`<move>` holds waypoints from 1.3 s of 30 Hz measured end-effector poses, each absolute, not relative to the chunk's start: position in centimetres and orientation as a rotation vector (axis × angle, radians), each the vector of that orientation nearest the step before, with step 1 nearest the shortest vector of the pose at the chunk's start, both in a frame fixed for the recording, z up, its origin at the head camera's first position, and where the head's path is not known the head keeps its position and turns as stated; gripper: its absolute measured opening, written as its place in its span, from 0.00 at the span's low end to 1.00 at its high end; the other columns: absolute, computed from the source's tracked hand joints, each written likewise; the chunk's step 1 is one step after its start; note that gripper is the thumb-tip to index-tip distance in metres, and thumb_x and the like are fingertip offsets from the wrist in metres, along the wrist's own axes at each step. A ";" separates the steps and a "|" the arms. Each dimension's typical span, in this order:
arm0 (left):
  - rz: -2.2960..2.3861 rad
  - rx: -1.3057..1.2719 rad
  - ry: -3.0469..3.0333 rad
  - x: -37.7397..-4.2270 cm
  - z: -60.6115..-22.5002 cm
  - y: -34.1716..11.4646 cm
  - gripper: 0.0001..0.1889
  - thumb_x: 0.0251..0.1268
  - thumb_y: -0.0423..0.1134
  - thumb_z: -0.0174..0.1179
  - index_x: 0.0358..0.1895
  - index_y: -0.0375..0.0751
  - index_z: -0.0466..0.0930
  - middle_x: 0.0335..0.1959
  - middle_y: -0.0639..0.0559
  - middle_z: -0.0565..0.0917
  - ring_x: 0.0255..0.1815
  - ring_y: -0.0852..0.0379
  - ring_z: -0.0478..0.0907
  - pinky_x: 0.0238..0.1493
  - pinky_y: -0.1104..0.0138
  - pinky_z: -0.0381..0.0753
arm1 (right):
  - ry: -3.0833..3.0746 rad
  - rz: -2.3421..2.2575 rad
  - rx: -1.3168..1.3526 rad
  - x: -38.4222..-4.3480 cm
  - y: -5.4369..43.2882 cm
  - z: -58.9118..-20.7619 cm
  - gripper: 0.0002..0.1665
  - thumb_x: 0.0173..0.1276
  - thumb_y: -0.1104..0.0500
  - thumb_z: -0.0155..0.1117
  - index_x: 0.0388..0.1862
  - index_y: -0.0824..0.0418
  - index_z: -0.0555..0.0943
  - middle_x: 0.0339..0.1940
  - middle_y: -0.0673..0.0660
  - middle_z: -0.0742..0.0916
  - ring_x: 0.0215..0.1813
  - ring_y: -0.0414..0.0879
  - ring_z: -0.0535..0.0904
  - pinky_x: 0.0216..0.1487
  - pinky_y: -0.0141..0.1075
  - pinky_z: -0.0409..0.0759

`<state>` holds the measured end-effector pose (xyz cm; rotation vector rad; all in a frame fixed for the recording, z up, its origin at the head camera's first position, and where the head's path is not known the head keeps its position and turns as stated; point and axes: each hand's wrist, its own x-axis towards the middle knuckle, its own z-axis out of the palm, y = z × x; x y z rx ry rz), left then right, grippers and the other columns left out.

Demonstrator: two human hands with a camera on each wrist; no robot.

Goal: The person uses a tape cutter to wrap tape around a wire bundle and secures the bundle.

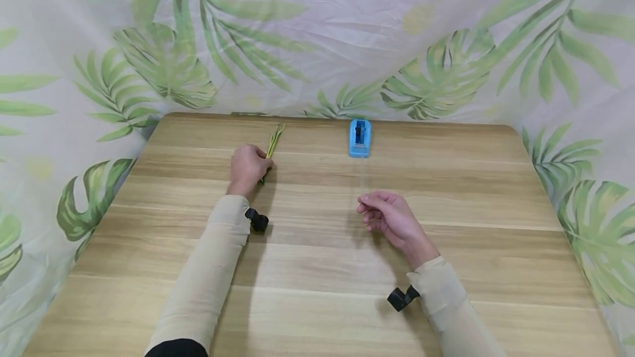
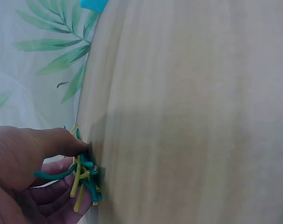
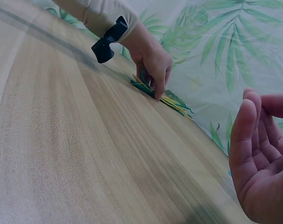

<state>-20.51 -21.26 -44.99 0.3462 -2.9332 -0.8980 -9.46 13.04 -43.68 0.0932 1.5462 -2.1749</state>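
Observation:
My left hand (image 1: 248, 167) pinches a bundle of thin green and yellow strands (image 1: 275, 139) low over the table at the back left. Loose ends of the bundle (image 2: 87, 179) stick out past the thumb in the left wrist view. A blue tape dispenser (image 1: 359, 138) sits at the back edge. From its front a narrow strip of clear tape (image 1: 362, 175) runs toward me. My right hand (image 1: 392, 219) pinches the near end of that strip between thumb and forefinger, the other fingers curled loosely. The tape itself hardly shows against the wood.
The wood-grain table (image 1: 317, 313) has rounded back corners. A leaf-print cloth (image 1: 278, 43) hangs close behind it and down both sides. Black wrist cameras (image 1: 258, 220) stick out from both light sleeves.

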 end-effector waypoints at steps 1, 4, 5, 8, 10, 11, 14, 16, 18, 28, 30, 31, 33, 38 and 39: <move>-0.898 0.350 -2.939 -20.6 -44.9 -21.3 0.09 0.58 0.36 0.69 0.38 0.33 0.88 0.37 0.40 0.87 0.40 0.42 0.81 0.46 0.53 0.81 | 1.545 -2.175 0.089 -9.5 13.0 -43.7 0.08 0.75 0.62 0.61 0.42 0.67 0.84 0.29 0.53 0.88 0.25 0.41 0.79 0.25 0.30 0.79; -0.911 0.372 -2.972 -20.6 -44.5 -21.4 0.10 0.59 0.38 0.69 0.38 0.33 0.87 0.37 0.39 0.86 0.41 0.42 0.81 0.47 0.53 0.81 | 1.545 -2.173 0.088 -9.5 13.1 -43.6 0.08 0.75 0.62 0.60 0.39 0.63 0.85 0.29 0.52 0.88 0.25 0.40 0.79 0.25 0.30 0.79; -0.916 0.378 -2.986 -20.7 -44.3 -21.3 0.10 0.59 0.38 0.69 0.38 0.32 0.87 0.38 0.39 0.86 0.41 0.42 0.81 0.46 0.53 0.81 | 1.545 -2.170 0.087 -9.5 13.1 -43.5 0.08 0.75 0.62 0.60 0.38 0.62 0.85 0.29 0.52 0.88 0.25 0.40 0.79 0.25 0.30 0.79; -0.920 0.389 -3.027 -20.9 -44.1 -21.3 0.10 0.59 0.38 0.69 0.33 0.33 0.86 0.33 0.41 0.85 0.32 0.46 0.80 0.35 0.57 0.82 | 1.545 -2.165 0.091 -9.5 13.0 -43.4 0.08 0.75 0.62 0.60 0.37 0.60 0.85 0.29 0.52 0.88 0.25 0.40 0.79 0.25 0.30 0.79; -0.916 0.388 -3.055 -21.2 -44.2 -21.4 0.10 0.59 0.38 0.68 0.27 0.34 0.84 0.25 0.44 0.83 0.24 0.51 0.78 0.26 0.62 0.79 | 1.540 -2.162 0.092 -9.5 13.0 -43.4 0.08 0.75 0.62 0.60 0.38 0.61 0.85 0.30 0.52 0.88 0.25 0.40 0.79 0.26 0.30 0.80; -0.909 0.385 -3.067 -21.4 -44.2 -21.4 0.11 0.58 0.38 0.68 0.24 0.35 0.83 0.21 0.46 0.82 0.20 0.53 0.75 0.22 0.63 0.77 | 1.538 -2.164 0.093 -9.5 13.0 -43.4 0.08 0.75 0.62 0.60 0.38 0.61 0.85 0.30 0.53 0.88 0.25 0.40 0.79 0.26 0.30 0.80; -0.891 0.386 -3.100 -21.8 -44.2 -21.6 0.15 0.57 0.39 0.68 0.17 0.38 0.77 0.13 0.51 0.75 0.13 0.57 0.69 0.16 0.66 0.72 | 1.530 -2.169 0.095 -9.6 13.0 -43.6 0.07 0.75 0.62 0.60 0.40 0.63 0.85 0.30 0.53 0.88 0.25 0.41 0.79 0.26 0.31 0.80; -0.888 0.390 -3.116 -22.0 -44.3 -21.7 0.16 0.57 0.39 0.68 0.16 0.40 0.75 0.12 0.52 0.73 0.13 0.57 0.68 0.16 0.66 0.72 | 1.523 -2.172 0.095 -9.6 13.0 -43.6 0.08 0.75 0.62 0.60 0.41 0.66 0.84 0.30 0.53 0.88 0.25 0.41 0.80 0.26 0.31 0.80; -0.892 0.393 -3.121 -22.0 -44.3 -21.8 0.16 0.57 0.39 0.68 0.16 0.39 0.75 0.12 0.51 0.73 0.13 0.57 0.69 0.16 0.66 0.71 | 1.519 -2.170 0.093 -9.6 13.0 -43.7 0.08 0.75 0.63 0.60 0.42 0.68 0.83 0.30 0.53 0.88 0.25 0.41 0.80 0.26 0.31 0.80; -0.934 0.322 -3.087 -21.7 -44.2 -21.8 0.10 0.57 0.36 0.67 0.23 0.35 0.81 0.20 0.46 0.79 0.17 0.54 0.74 0.19 0.65 0.75 | 1.529 -2.167 0.090 -9.5 13.1 -43.7 0.08 0.76 0.62 0.59 0.40 0.65 0.84 0.30 0.53 0.88 0.25 0.41 0.79 0.26 0.31 0.80; -0.951 0.323 -3.080 -21.6 -44.2 -21.8 0.09 0.58 0.36 0.67 0.28 0.32 0.82 0.25 0.43 0.81 0.22 0.52 0.76 0.23 0.64 0.77 | 1.532 -2.164 0.093 -9.5 13.0 -43.7 0.08 0.76 0.62 0.59 0.39 0.63 0.85 0.30 0.53 0.88 0.25 0.40 0.79 0.27 0.31 0.79; -0.958 0.330 -3.077 -21.6 -44.2 -21.8 0.09 0.58 0.36 0.67 0.30 0.32 0.82 0.28 0.42 0.82 0.25 0.51 0.76 0.26 0.62 0.78 | 1.532 -2.163 0.094 -9.5 13.0 -43.7 0.09 0.76 0.62 0.59 0.38 0.63 0.85 0.30 0.52 0.88 0.25 0.40 0.79 0.27 0.31 0.79; -0.966 0.340 -3.069 -21.5 -44.2 -21.9 0.10 0.59 0.37 0.67 0.35 0.31 0.82 0.34 0.41 0.82 0.31 0.48 0.76 0.32 0.60 0.79 | 1.535 -2.163 0.100 -9.5 13.0 -43.6 0.09 0.76 0.62 0.59 0.37 0.61 0.85 0.29 0.52 0.88 0.25 0.40 0.79 0.26 0.31 0.79; -0.977 0.383 -3.063 -21.5 -44.2 -22.1 0.10 0.60 0.38 0.68 0.31 0.34 0.79 0.31 0.44 0.78 0.30 0.50 0.72 0.31 0.61 0.75 | 1.535 -2.165 0.107 -9.4 12.9 -43.6 0.09 0.76 0.62 0.59 0.36 0.60 0.85 0.29 0.52 0.88 0.25 0.40 0.79 0.26 0.31 0.79; -0.978 0.389 -3.066 -21.5 -44.2 -22.1 0.11 0.60 0.38 0.68 0.29 0.35 0.78 0.28 0.45 0.77 0.27 0.51 0.71 0.28 0.62 0.74 | 1.535 -2.164 0.107 -9.4 12.8 -43.6 0.09 0.76 0.62 0.59 0.36 0.60 0.85 0.29 0.52 0.88 0.25 0.40 0.79 0.26 0.31 0.79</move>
